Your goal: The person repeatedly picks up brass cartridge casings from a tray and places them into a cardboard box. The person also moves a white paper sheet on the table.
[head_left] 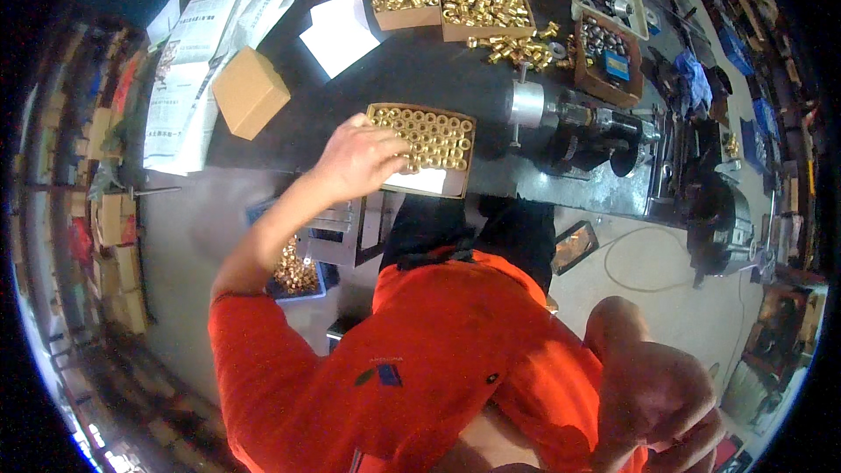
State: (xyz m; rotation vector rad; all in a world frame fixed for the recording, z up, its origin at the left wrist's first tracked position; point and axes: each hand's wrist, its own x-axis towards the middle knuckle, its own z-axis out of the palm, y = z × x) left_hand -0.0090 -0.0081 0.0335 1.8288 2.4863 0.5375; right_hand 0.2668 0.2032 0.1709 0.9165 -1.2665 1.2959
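Note:
An open cardboard box (470,144) at the table's near edge holds rows of small, hollow brass fittings (435,142) standing on end; a pale strip shows along its near side. My left hand (357,159) reaches over the left side of this box. Its fingers are curled down together onto the fittings, and their tips hide whatever they pinch. Raised close to the camera at the lower right, my right hand (670,394) is away from the table. Its fingers are bent inward, and the palm side is hidden.
Two boxes heaped with brass fittings (486,7) stand at the back, with loose ones spilled beside them. A metal clamping fixture (569,118) sits right of the near box. A closed carton (250,92) and newspaper (188,79) lie left. Below is a blue bin (302,296).

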